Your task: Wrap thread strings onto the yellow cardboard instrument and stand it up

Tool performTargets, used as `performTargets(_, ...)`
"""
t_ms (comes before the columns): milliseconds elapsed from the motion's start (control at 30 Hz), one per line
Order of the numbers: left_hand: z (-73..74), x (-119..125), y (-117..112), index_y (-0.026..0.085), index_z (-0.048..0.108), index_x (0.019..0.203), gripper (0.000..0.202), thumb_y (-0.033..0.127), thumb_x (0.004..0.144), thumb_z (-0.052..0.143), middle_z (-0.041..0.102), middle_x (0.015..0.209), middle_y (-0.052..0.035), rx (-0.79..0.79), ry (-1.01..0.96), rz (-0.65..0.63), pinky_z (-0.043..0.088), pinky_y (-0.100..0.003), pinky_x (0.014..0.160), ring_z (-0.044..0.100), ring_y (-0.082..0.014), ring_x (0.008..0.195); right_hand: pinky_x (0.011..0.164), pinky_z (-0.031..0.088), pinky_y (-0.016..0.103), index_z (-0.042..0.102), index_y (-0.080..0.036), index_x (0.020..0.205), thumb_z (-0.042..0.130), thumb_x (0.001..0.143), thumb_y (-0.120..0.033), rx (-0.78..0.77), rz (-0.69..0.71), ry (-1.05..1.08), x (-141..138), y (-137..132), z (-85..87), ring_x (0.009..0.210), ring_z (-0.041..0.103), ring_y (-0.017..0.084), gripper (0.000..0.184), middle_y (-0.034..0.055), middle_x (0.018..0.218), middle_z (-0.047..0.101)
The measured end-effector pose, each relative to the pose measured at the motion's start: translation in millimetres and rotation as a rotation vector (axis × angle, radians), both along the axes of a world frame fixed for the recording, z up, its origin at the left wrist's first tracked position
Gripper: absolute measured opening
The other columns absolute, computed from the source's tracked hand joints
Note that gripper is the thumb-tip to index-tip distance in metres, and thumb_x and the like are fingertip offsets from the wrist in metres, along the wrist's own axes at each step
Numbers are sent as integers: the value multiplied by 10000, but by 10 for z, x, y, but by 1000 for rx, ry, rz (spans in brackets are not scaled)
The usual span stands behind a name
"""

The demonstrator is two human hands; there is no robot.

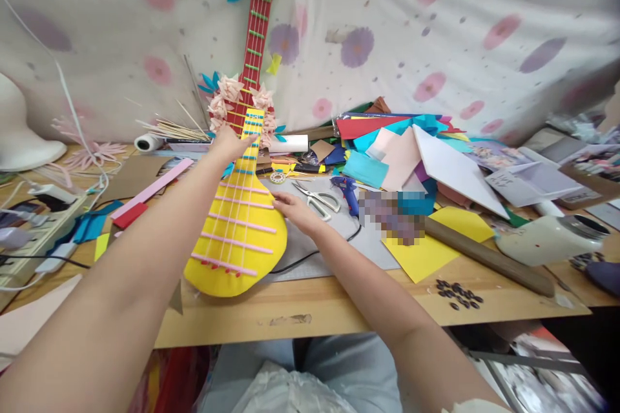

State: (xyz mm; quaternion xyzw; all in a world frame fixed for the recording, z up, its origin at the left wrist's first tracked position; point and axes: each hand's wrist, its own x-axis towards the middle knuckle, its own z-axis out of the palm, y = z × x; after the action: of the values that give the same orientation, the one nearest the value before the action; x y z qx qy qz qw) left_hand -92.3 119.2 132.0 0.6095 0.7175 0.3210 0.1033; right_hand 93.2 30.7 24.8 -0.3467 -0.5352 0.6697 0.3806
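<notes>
A yellow paper guitar (pixel 241 232) with pink cross strips and white strings lies tilted on the wooden table (pixel 339 306). My left hand (pixel 231 142) is closed around its narrow yellow neck, just below the blue strips. My right hand (pixel 296 210) rests with fingers stretched out against the right edge of the yellow body. Behind it a larger red-necked paper guitar (pixel 252 45) with pink paper flowers and a yellow head leans against the flowered cloth.
Scissors (pixel 317 197) and a blue glue gun (pixel 349 192) lie just right of my right hand. A heap of coloured paper sheets (pixel 402 148), a cardboard tube (pixel 489 257), dark seeds (pixel 458 295) and a white jar (pixel 552 239) fill the right. A power strip (pixel 39 226) sits left.
</notes>
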Motion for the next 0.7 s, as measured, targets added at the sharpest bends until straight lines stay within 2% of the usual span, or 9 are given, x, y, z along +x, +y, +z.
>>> performTargets(100,-37,-257,-174,147,598,787,177,277,680,650,669,915,-86,76,-193,180,470,-392,865,622,-243,933,919,465,336,660,-231,929,557,772,-182,12,-104,-29,131,119,119,952,622,155,195,-16,941,694)
performTargets(167,-129,-422,-332,143,612,766,104,169,664,615,668,843,-60,58,-464,157,481,-344,863,631,-191,877,888,478,338,641,-226,948,513,783,-155,1,-178,-48,211,198,199,892,634,145,221,-13,902,695)
performTargets(233,-267,-535,-501,137,621,810,127,179,712,551,660,758,-42,20,-561,132,513,-314,788,640,-154,773,849,489,334,617,-221,971,491,789,-146,5,-244,-70,261,267,266,842,638,139,235,-8,880,691)
performTargets(300,-414,-578,-664,135,635,821,189,270,769,513,641,670,-32,-2,-616,147,529,-310,718,630,-149,673,816,496,326,597,-213,981,489,792,-153,23,-296,-100,279,328,316,809,638,134,225,-3,864,684)
performTargets(367,-537,-558,-808,141,643,818,229,333,777,525,657,687,-40,-24,-659,156,533,-291,675,631,-153,667,784,502,316,578,-205,985,485,796,-167,34,-336,-124,281,390,351,782,636,131,214,-1,843,679)
performTargets(467,-657,-465,-964,173,660,872,309,443,740,588,698,845,-57,-101,-738,32,533,-264,641,650,-177,778,758,508,311,567,-201,985,480,799,-197,52,-351,-129,290,495,379,771,636,134,205,3,838,676)
performTargets(567,-731,-368,-1043,196,663,957,444,490,627,697,703,955,-64,-192,-819,-131,543,-288,667,655,-204,841,796,499,326,586,-200,956,532,769,-251,126,-345,-104,326,600,388,820,634,145,202,11,891,679)
performTargets(633,-780,-321,-1062,195,659,991,544,483,540,759,699,991,-64,-178,-848,-200,548,-314,700,650,-217,866,830,488,333,604,-195,931,585,730,-293,167,-352,-64,361,653,389,860,630,154,224,18,925,680)
performTargets(700,-838,-288,-1065,181,658,999,610,493,490,781,698,999,-66,-108,-880,-205,549,-333,713,646,-228,872,849,479,329,615,-189,905,619,700,-336,165,-388,-20,397,681,384,887,627,160,252,25,939,685)
